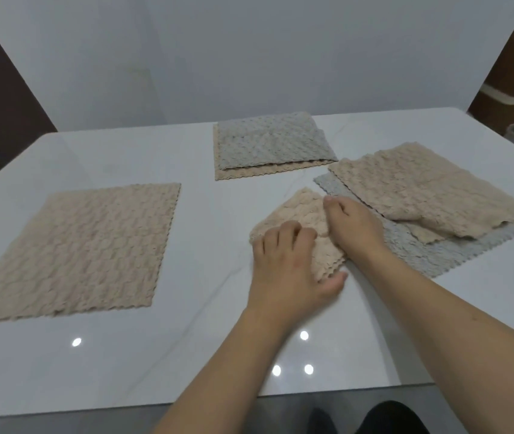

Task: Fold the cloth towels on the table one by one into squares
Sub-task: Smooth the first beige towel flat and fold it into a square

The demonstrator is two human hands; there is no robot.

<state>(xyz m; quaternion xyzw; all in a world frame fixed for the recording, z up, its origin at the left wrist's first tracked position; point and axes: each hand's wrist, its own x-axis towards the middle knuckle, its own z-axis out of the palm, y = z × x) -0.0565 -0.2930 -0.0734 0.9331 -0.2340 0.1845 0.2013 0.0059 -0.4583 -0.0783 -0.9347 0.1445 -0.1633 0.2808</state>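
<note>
Folded beige towel [301, 233] lies mid-table, just beside the unfolded pile. My left hand [284, 264] presses it with curled fingers, thumb at the near scalloped edge; my right hand [354, 228] presses flat. Soft, light, limp (layers may slip): grip at corners.

Both bare forearms reach forward, the left hand [284, 261] palm down with fingers curled, the right hand [354, 227] just beside it, fingers bent.
</note>
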